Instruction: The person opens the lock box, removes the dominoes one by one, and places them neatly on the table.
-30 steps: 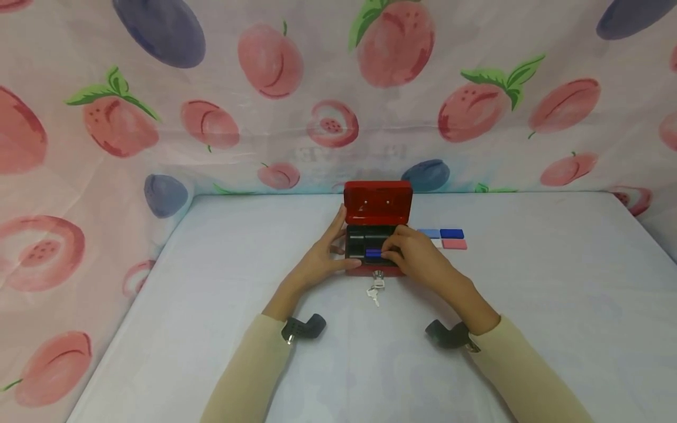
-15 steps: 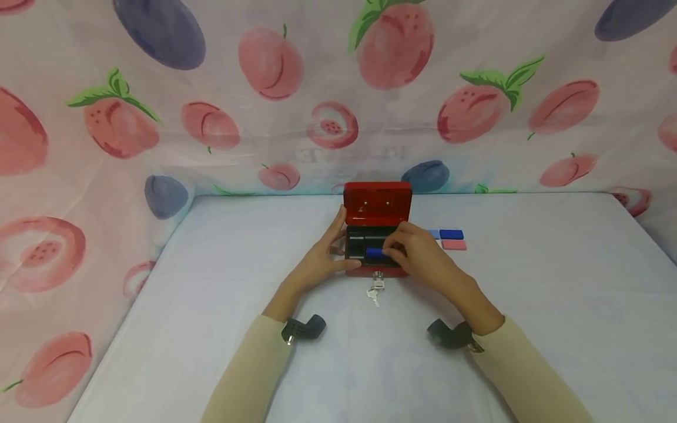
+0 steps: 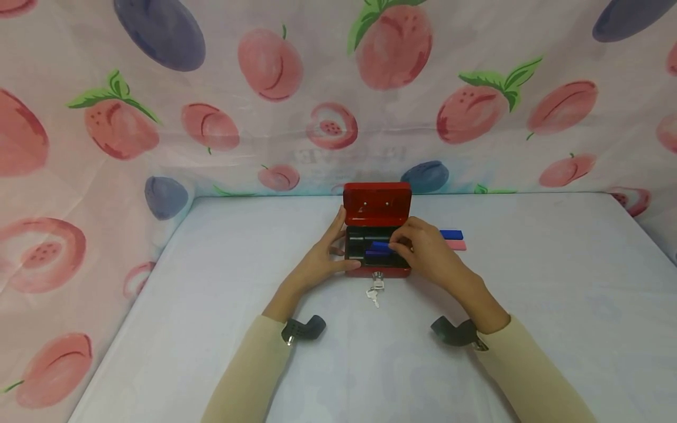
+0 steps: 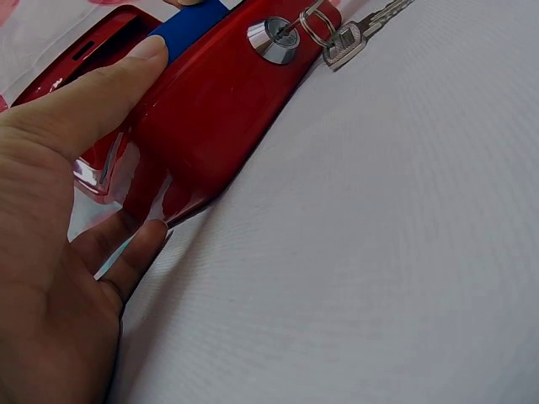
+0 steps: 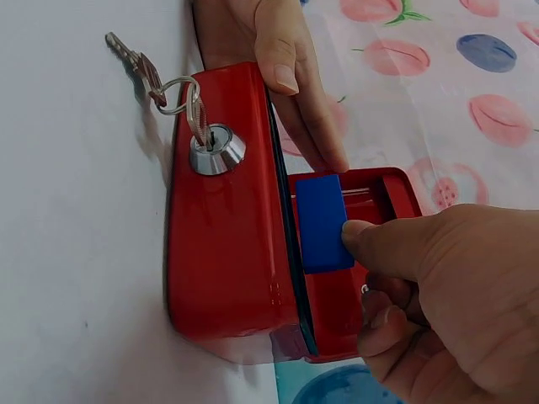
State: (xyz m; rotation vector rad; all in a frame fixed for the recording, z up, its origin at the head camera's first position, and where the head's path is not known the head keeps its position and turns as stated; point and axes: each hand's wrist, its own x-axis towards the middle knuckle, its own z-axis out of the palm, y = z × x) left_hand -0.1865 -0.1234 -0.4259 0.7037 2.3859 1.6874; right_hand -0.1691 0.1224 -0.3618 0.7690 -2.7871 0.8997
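A red cash box (image 3: 388, 272) with a black inner tray (image 3: 357, 238) stands with its lid (image 3: 377, 204) raised. My left hand (image 3: 317, 261) holds its left end, thumb along the front rim and one finger up by the lid. Over the tray, my right hand (image 3: 431, 252) pinches the end of a flat, rectangular blue block (image 5: 322, 223) between thumb and fingers. Just below that block, a darker violet-blue strip (image 3: 375, 254) shows inside the tray. Keys (image 3: 373, 294) on a ring hang from the front lock (image 5: 217, 151).
To the right of the box lie a dark blue block (image 3: 452, 234) and a pink block (image 3: 456, 245), partly behind my right hand. Fruit-printed cloth (image 3: 248, 135) rises at the back and left of the white table (image 3: 529, 282).
My right hand has shifted slightly right and up with the blue block, which now stands apart from the violet-blue strip. The left hand has stayed on the box.
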